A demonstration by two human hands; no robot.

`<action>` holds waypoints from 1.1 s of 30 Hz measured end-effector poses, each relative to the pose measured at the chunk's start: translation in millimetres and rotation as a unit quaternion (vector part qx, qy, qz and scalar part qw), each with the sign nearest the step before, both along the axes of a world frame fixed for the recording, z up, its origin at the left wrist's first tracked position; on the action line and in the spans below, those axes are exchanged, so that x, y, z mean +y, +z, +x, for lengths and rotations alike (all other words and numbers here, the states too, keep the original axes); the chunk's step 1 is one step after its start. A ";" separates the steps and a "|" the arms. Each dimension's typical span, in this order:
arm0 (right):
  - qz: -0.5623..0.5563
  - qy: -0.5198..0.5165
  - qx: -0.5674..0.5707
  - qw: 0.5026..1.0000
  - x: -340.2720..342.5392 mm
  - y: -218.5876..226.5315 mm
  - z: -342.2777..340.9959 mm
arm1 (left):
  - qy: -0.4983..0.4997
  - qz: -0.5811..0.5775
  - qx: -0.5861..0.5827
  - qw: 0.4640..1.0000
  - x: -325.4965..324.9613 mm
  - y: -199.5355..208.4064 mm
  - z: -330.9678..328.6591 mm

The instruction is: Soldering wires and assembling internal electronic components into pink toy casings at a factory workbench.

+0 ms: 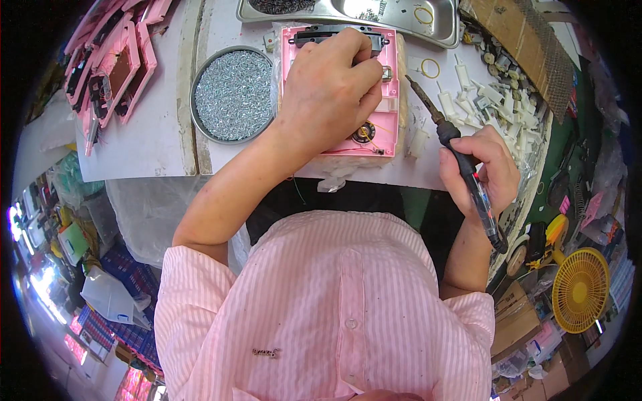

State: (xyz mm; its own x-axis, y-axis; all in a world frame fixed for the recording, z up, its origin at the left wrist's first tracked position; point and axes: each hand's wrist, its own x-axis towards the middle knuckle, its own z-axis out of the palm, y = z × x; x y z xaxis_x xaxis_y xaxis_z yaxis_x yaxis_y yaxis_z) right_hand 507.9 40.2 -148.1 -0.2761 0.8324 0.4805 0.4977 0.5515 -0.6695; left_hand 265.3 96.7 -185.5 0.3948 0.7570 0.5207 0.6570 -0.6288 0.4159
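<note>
My right hand (pixel 485 170) holds a soldering iron (pixel 461 157) by its dark handle. The iron's browned metal tip points up and left, just beside a pink plastic housing (pixel 392 127), without touching it. Over that housing lies my left hand (pixel 328 93), its fingers curled down by a long black part (pixel 304 37) along the far edge. What the fingertips pinch, if anything, is hidden. A small round dark part (pixel 364 133) with a thin yellow wire sits in the near end of the housing, which rests on a wrapped pad.
Left of the housing stands a round tin (pixel 234 93) full of small silvery pieces. Stacked pink housings (pixel 120 67) lie far left. A metal tray (pixel 401 27) is at the back. White plastic parts (pixel 495 100) pile up right, near cardboard (pixel 521 47). A yellow fan (pixel 580 291) stands lower right.
</note>
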 end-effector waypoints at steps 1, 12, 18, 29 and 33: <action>-0.001 -0.001 0.000 1.000 -0.5 0.3 0.6 | 0.000 0.001 0.002 1.000 -0.1 0.2 0.1; -0.003 -0.009 -0.006 1.000 -2.3 2.5 4.7 | -0.001 -0.006 -0.009 1.000 0.3 -0.8 1.0; 0.000 -0.011 -0.003 1.000 -2.5 2.4 6.2 | -0.003 -0.003 -0.002 1.000 0.9 1.8 0.6; 0.003 -0.012 -0.005 1.000 -2.2 2.0 5.9 | -0.005 -0.005 0.020 1.000 0.2 6.7 -0.9; 0.002 -0.011 0.000 1.000 -2.5 1.4 6.8 | -0.007 -0.004 0.025 1.000 -0.3 8.3 -2.5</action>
State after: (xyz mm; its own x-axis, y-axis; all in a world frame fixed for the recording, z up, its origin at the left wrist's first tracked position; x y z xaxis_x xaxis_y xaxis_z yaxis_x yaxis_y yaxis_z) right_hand 514.7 37.7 -146.7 -0.2573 0.8365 0.4839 0.5107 0.5428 -0.6668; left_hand 262.7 96.4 -177.2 0.4308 0.7547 0.4948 0.6680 -0.6353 0.3876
